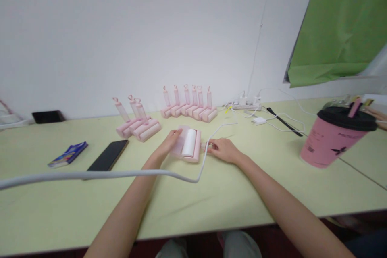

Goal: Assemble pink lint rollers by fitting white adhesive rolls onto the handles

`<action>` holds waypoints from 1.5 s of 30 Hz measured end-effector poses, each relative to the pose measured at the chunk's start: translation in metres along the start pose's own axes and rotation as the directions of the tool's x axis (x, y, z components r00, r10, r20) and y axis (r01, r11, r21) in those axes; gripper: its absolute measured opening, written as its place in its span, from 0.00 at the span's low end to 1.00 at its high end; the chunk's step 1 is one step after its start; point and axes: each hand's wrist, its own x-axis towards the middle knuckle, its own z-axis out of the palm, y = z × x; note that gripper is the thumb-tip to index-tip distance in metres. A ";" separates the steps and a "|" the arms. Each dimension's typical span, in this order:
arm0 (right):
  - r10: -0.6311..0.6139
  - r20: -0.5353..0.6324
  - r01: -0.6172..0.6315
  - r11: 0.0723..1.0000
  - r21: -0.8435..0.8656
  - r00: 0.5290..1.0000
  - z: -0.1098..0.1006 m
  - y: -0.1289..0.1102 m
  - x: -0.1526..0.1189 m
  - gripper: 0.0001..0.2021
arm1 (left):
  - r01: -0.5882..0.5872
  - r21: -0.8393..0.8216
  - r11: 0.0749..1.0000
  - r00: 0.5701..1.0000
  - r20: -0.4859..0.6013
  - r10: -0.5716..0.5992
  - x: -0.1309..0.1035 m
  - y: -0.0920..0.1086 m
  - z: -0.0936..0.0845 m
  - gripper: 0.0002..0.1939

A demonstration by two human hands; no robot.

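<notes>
A pink lint roller (196, 148) with a white roll lies on the table in front of me, its handle pointing right. My left hand (173, 139) grips the translucent pink cover (177, 145), which is swung out to the left of the roll. The fingers of my right hand (223, 150) are closed around the handle, which they mostly hide. Behind my left hand, several similar lint rollers (148, 130) lie side by side with their handles raised. Another row of lint rollers (184, 109) sits farther back by the wall.
A white cable (121, 174) crosses in front of my view, over my left forearm. A phone (108, 155) and a blue packet (68, 154) lie left. To the right stand a pink cup (332, 137), a black strap (284, 121) and a power strip (246, 107) with chargers.
</notes>
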 end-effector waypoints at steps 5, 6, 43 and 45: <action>0.005 0.019 -0.006 1.000 0.019 1.000 -0.002 0.006 0.000 0.19 | 0.058 -0.088 0.994 0.992 0.113 -0.048 -0.008 0.008 -0.006 0.28; 0.002 0.020 -0.003 1.000 0.026 1.000 -0.002 0.007 0.000 0.19 | 0.074 -0.089 0.993 0.990 0.125 -0.063 -0.008 0.009 -0.007 0.28; 0.003 -0.309 -0.107 0.941 -0.321 0.951 -0.003 -0.010 0.002 0.19 | -0.528 0.661 0.533 0.822 0.240 0.516 -0.046 0.026 0.041 0.28; -0.049 -0.321 -0.065 0.939 -0.337 0.946 -0.006 -0.011 0.001 0.17 | -0.544 0.677 0.495 0.800 0.243 0.548 -0.044 0.020 0.045 0.25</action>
